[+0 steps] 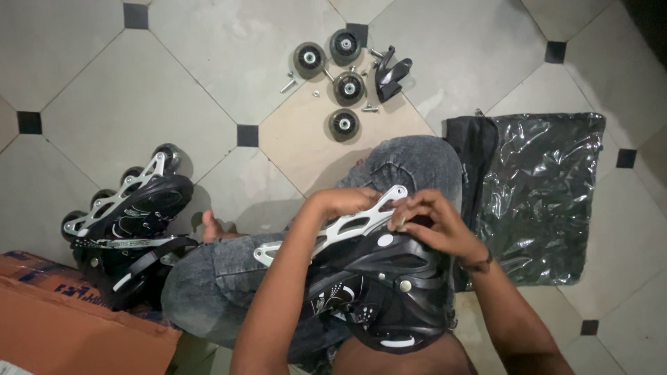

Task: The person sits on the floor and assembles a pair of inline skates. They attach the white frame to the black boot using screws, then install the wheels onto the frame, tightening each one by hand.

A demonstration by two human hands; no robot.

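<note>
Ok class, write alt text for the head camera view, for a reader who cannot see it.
Seen from above, a seated person's left hand and right hand grip the silver wheel frame of an upturned black inline skate in their lap. Four loose wheels and bolts lie on the tiled floor; a second skate lies at left.

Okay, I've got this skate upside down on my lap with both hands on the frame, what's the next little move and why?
Probably reach for one of the loose wheels on the tile ahead. The silver frame of the black skate on your lap shows no wheels, and your left hand and right hand only pinch the bare frame. Four wheels, bolts and a black brake piece lie there.
</note>
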